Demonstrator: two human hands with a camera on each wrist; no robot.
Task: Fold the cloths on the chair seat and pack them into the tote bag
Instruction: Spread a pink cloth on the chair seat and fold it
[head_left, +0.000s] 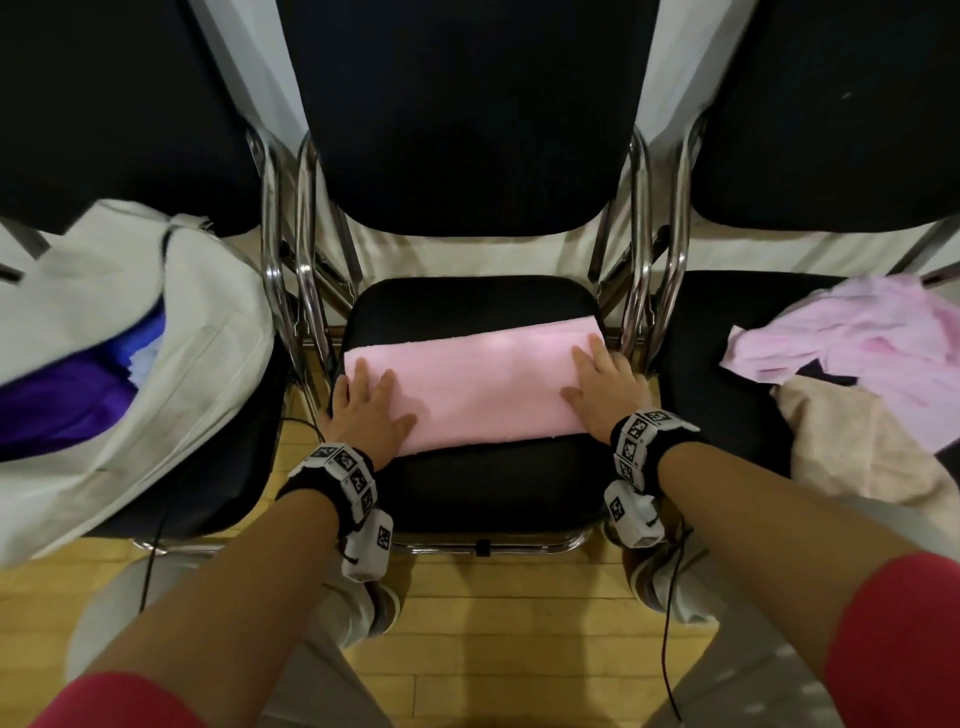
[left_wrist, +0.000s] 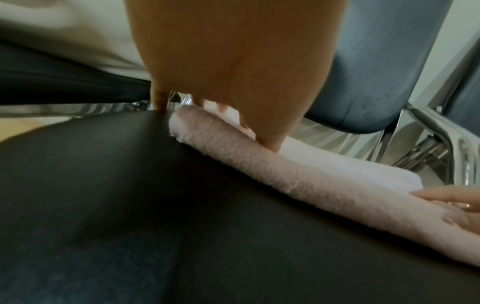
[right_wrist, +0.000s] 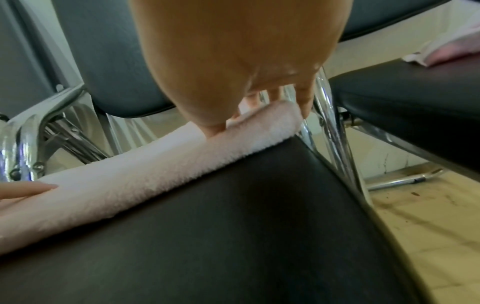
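A pink towel (head_left: 478, 384) lies folded into a long band across the black seat (head_left: 493, 483) of the middle chair. My left hand (head_left: 363, 400) rests flat on its left end, fingers straight. My right hand (head_left: 602, 387) lies flat on the right end the same way. The wrist views show the towel's thick folded front edge (left_wrist: 298, 174) (right_wrist: 145, 174) and each palm (left_wrist: 233, 67) (right_wrist: 233, 61) pressing down on it. An off-white tote bag (head_left: 171, 332) lies open on the left chair, with purple and blue cloth (head_left: 78, 400) inside.
On the right chair seat lie a crumpled light-pink cloth (head_left: 857, 332) and a cream cloth (head_left: 852, 447). Chrome chair frames (head_left: 283, 270) (head_left: 644, 260) stand between the seats. Black backrests rise behind. Wooden floor (head_left: 493, 649) lies below, with cables hanging from my wrists.
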